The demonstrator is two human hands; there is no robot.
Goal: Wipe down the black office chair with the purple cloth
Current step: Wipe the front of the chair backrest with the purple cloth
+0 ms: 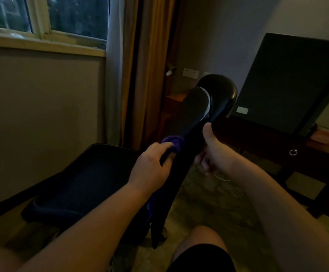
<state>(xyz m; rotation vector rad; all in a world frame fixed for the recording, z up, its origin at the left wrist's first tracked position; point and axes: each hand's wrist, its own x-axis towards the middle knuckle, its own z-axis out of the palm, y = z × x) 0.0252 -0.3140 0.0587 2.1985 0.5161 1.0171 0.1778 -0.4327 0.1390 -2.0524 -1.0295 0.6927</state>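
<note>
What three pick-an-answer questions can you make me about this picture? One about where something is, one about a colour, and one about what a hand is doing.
1. Where is the window?
A) upper left
B) lower right
C) bottom middle

2. What colour is the cloth?
A) green
B) purple
C) white

3. What is the right hand doing?
A) hanging free
B) holding a cup
C) gripping the chair arm

Answers:
1 A: it sits above the wall on the left side.
2 B: purple shows at the fingertips of the left hand.
3 C: its fingers curl round the black arm.
</note>
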